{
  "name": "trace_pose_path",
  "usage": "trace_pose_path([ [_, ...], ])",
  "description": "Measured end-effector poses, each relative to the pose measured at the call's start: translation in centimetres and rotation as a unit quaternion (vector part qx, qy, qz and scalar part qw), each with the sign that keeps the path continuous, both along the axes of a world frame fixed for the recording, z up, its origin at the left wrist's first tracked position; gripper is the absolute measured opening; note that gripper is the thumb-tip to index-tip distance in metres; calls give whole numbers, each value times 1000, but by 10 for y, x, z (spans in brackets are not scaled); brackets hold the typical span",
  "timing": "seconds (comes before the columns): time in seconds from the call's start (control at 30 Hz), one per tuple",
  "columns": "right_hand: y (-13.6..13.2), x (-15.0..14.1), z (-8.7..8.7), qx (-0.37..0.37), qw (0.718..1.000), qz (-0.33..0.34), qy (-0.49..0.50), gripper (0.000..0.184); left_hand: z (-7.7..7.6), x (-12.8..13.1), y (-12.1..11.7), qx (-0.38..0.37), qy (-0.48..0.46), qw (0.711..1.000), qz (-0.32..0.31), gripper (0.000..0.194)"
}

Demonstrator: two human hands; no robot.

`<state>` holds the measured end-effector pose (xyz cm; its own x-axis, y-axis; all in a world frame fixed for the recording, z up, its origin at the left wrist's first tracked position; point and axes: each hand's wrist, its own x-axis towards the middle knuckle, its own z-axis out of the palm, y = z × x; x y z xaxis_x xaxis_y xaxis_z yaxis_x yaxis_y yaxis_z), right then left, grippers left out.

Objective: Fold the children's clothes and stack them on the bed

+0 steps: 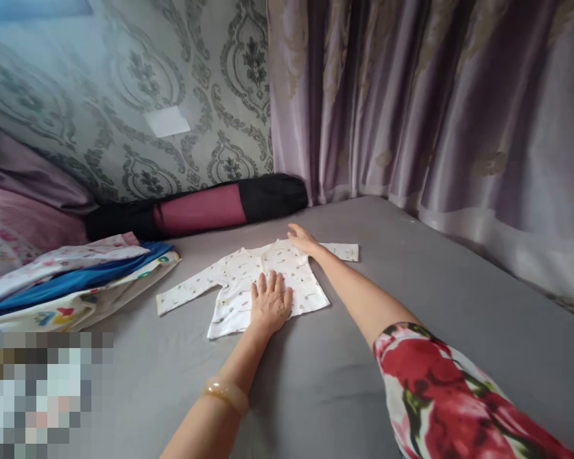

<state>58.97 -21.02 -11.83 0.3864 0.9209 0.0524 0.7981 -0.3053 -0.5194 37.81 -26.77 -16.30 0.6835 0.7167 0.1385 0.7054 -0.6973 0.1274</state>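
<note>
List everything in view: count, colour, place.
Shirt: one, printed white, on sheet
Sheet: one, grey, under shirt
Clothes: several, blue and patterned white, piled left
Roll: one, black and dark pink, against wall
Wall: one, patterned grey-green, behind
Panel: one, white, on wall
Curtain: purple, right, count unclear
Cloth: pink, far left, count unclear
Lower left: blurred, unclear
Bangle: one, pale, left forearm
Sleeve: one, red floral, right arm
Left hand: one, bare, flat on shirt
Right hand: one, bare, at shirt's shoulder
</note>
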Motion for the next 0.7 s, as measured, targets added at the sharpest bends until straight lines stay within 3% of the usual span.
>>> trace_pose_path([
  [0.2,-77,87,4,-79,993,-75,-38,38,7,-1,3,-6,12,1000,-23,51],
  [0.33,-116,120,1,-141,982,-112,-54,38,24,9,17,-4,-1,998,-55,38],
  [0.5,-126,128,2,-184,974,-126,-40,36,35,40,52,-51,-39,988,-138,34],
  [0.7,-123,128,1,-188,973,-136,5,27,16,82,87,-55,-113,974,-189,29],
])
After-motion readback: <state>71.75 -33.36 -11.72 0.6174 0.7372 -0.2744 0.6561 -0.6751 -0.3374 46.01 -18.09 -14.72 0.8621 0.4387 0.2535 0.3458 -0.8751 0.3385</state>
